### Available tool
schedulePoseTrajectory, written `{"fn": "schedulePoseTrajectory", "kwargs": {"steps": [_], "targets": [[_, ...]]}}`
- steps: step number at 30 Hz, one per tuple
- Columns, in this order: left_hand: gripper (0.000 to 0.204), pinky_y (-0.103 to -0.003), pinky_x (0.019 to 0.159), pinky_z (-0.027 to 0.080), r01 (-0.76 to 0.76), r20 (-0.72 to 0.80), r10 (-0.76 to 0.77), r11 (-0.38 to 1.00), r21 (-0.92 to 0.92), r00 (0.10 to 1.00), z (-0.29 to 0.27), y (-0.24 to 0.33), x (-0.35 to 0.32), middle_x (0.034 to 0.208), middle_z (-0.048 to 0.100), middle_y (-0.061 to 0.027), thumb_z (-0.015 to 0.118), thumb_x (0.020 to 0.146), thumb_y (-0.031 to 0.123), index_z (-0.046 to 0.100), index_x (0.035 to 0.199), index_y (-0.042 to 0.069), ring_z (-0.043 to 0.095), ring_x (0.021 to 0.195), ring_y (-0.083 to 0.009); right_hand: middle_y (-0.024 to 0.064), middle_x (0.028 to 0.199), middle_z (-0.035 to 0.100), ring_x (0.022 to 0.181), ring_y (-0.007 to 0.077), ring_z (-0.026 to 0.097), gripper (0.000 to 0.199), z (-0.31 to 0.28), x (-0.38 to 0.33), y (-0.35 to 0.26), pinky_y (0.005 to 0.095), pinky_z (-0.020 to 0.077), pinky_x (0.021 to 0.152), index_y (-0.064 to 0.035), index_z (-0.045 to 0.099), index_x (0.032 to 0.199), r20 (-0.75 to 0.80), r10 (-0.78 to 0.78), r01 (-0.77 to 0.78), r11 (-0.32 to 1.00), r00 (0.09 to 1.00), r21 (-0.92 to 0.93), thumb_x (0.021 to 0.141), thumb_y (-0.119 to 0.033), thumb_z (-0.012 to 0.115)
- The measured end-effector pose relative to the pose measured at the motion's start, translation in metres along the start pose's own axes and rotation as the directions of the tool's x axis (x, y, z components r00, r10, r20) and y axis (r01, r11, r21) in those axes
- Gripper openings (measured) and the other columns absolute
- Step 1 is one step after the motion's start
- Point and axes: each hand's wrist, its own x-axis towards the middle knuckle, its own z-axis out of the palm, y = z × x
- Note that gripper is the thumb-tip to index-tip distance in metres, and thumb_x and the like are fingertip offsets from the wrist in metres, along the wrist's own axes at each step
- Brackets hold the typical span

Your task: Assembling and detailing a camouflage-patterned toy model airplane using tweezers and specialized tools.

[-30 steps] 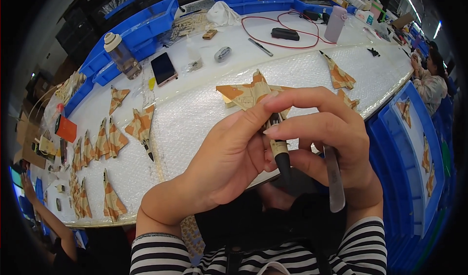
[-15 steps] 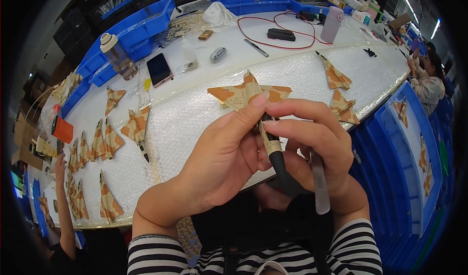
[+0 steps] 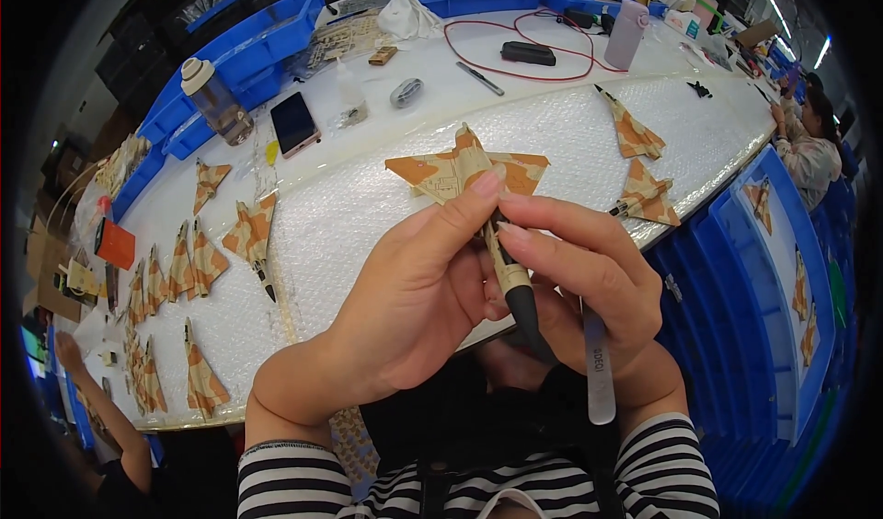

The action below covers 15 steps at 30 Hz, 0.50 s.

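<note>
A tan and orange camouflage model jet point(image 3: 430, 173) with a black nose cone is held just above the table, its nose pointing down toward me. My left hand point(image 3: 405, 284) is closed around the fuselage from the left, thumb on top. My right hand point(image 3: 598, 275) keeps a pair of silver tweezers point(image 3: 599, 372) in its palm, the handle end hanging below. Its thumb and index fingertips press on the jet near the cockpit. Whatever small part may lie under those fingertips is hidden.
Several similar jets lie left, including one nearby point(image 3: 250, 236); others point(image 3: 635, 131) lie right. Behind are a phone point(image 3: 294, 125), a water bottle point(image 3: 219, 105), a knife-like pen point(image 3: 479, 78) and a red cable point(image 3: 552, 75). Blue trays point(image 3: 736, 271) stand lower right. A co-worker's arm point(image 3: 115, 418) is at left.
The tweezers' handle has swung slightly down and left in my right hand. My grip on the jet is nearly unchanged. The co-worker's hand at the left edge has moved left and down.
</note>
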Motion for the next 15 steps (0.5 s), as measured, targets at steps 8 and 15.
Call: {"fn": "schedulePoseTrajectory", "kwargs": {"steps": [8, 15], "targets": [[0.025, -0.017, 0.047, 0.036, -0.003, 0.023, 0.003, 1.000, -0.014, 1.000, -0.0008, -0.0005, -0.0005, 0.068, 0.054, -0.0046, 0.047, 0.088, 0.027, 0.053, 0.083, 0.003, 0.045, 0.054, -0.0065, 0.0154, 0.110, 0.052, 0.084, 0.0192, 0.056, 0.036, 0.0014, -0.0014, -0.0018, 0.0233, 0.0482, 0.069, 0.0020, 0.055, 0.105, -0.021, 0.038, -0.037, 0.998, 0.999, 0.057, 0.070, 0.002, 0.061], [0.028, -0.017, 0.048, 0.036, -0.003, 0.008, 0.003, 1.000, -0.009, 1.000, 0.0016, 0.0022, -0.0025, 0.076, 0.055, -0.0065, 0.047, 0.087, 0.028, 0.053, 0.088, 0.001, 0.046, 0.056, -0.0067, 0.0162, 0.110, 0.052, 0.072, 0.0148, 0.055, 0.043, 0.0019, -0.0011, -0.0077, 0.0195, 0.0468, 0.055, 0.0025, 0.050, 0.110, -0.041, 0.124, -0.118, 0.984, 0.991, 0.134, 0.069, 0.002, 0.063]]}}
